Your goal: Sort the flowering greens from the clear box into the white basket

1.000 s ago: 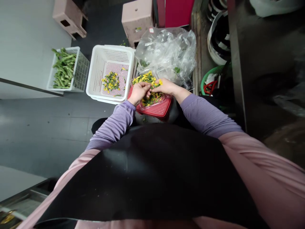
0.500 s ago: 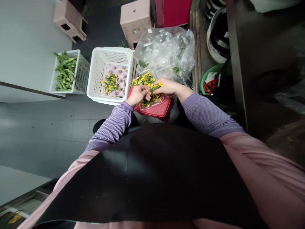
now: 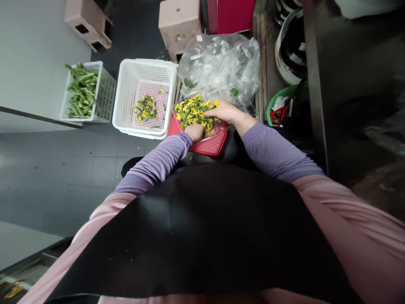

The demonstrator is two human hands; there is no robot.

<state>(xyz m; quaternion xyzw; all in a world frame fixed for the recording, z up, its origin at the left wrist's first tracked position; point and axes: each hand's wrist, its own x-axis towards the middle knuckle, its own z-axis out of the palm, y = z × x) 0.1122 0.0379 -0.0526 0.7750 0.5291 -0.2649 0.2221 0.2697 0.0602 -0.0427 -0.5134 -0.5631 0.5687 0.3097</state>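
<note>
Touching yellow-flowered greens (image 3: pixel 191 109): left hand (image 3: pixel 195 132) at the pile's 6 o'clock, fingers hidden, can't tell grip. Right hand (image 3: pixel 224 111) at 3 o'clock, thumb over pile, grip also unclear. Pile sits atop red box (image 3: pixel 210 146); white basket (image 3: pixel 127 90) at 9, crumpled clear bag (image 3: pixel 218 63) at 1.

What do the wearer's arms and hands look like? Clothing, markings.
Left hand and right hand: bare, no gloves visible. Both forearms wear purple-and-white finely striped fabric sleeves with plain purple bands at wrist and upper end. Above those, plain pink fabric sleeves. No lettering or logos visible on either arm.
</note>
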